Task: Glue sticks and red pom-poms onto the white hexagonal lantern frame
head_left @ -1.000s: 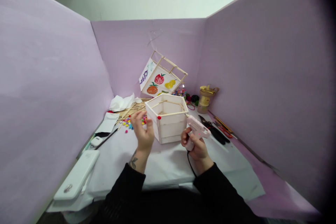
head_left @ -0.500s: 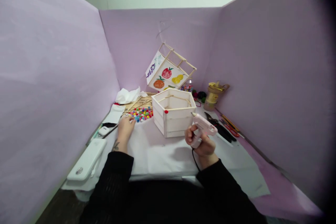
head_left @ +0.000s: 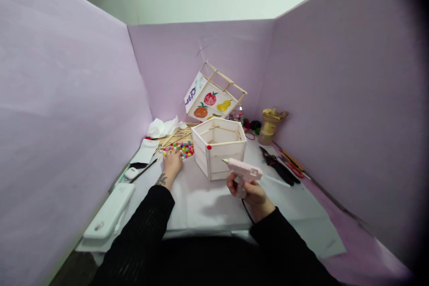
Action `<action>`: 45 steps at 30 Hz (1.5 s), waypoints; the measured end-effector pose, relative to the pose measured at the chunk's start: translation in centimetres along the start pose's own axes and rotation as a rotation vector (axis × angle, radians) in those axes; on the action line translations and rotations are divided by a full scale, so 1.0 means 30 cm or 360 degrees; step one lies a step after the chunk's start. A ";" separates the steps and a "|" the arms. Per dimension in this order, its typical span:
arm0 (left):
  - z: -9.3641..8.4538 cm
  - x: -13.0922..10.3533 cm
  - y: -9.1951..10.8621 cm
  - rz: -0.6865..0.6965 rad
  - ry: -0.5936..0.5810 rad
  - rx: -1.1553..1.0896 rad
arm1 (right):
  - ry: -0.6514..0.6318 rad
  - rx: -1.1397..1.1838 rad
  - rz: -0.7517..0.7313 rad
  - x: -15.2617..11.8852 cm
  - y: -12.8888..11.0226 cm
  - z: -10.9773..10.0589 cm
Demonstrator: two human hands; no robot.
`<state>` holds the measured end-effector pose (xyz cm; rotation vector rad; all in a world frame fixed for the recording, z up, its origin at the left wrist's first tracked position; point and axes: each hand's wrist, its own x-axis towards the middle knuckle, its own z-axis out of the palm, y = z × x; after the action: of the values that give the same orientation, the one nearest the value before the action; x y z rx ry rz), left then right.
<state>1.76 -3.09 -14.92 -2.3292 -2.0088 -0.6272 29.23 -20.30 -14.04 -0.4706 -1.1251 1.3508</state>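
Note:
My left hand (head_left: 173,163) rests at the front edge of a heap of small coloured pompoms (head_left: 187,147); its fingertips are among them, and what they may pinch is too small to tell. My right hand (head_left: 251,191) is wrapped round a pale pink glue gun (head_left: 244,170), nozzle pointing left, with a black cord below. Just behind the gun a white five-sided box with a wooden stick frame (head_left: 225,157) stands on the white table cover. One red pompom (head_left: 209,147) sits on its front top corner. The nozzle is apart from that pompom.
A fruit-painted lantern (head_left: 214,98) hangs tilted behind the box. Wooden sticks (head_left: 181,135) and white tissue (head_left: 162,128) lie back left. A white case (head_left: 110,211) is at front left. Black-handled pruners (head_left: 283,170) and a twine-wrapped jar (head_left: 267,130) are at right.
My left hand has shifted right along the pompoms. The glue gun in my right hand has moved left and now lies in front of the box. The camera view has tilted up slightly.

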 end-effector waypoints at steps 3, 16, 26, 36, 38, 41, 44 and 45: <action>0.006 0.006 -0.018 -0.0033 -0.0017 -0.0041 | 0.0021 0.0001 -0.0016 0.001 0.005 -0.008; -0.062 -0.034 0.012 0.0093 0.0649 -0.0888 | 0.0337 -0.0166 -0.0201 0.002 0.041 -0.009; -0.154 -0.093 0.205 -0.0042 0.0721 -0.2113 | 0.0392 -0.0371 -0.0201 0.001 0.055 -0.007; -0.291 -0.299 0.398 -0.0545 0.0019 -0.3147 | 0.0398 -0.0544 -0.0242 -0.002 0.063 -0.016; -0.317 -0.328 0.420 -0.0679 -0.0065 -0.3317 | 0.0395 -0.0592 -0.0259 -0.010 0.062 -0.013; -0.339 -0.359 0.452 -0.0773 -0.0179 -0.3537 | 0.0377 -0.0702 -0.0273 -0.031 0.045 0.004; -0.336 -0.382 0.477 -0.0706 -0.0233 -0.3586 | 0.0307 -0.0849 -0.0282 -0.053 0.000 0.043; -0.332 -0.388 0.482 -0.0683 -0.0246 -0.3597 | 0.0275 -0.0899 -0.0288 -0.059 -0.019 0.060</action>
<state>11.38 -19.32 -5.55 -1.4624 -1.4713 -4.3287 28.30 -22.63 -13.40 -0.8534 -1.3643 0.8053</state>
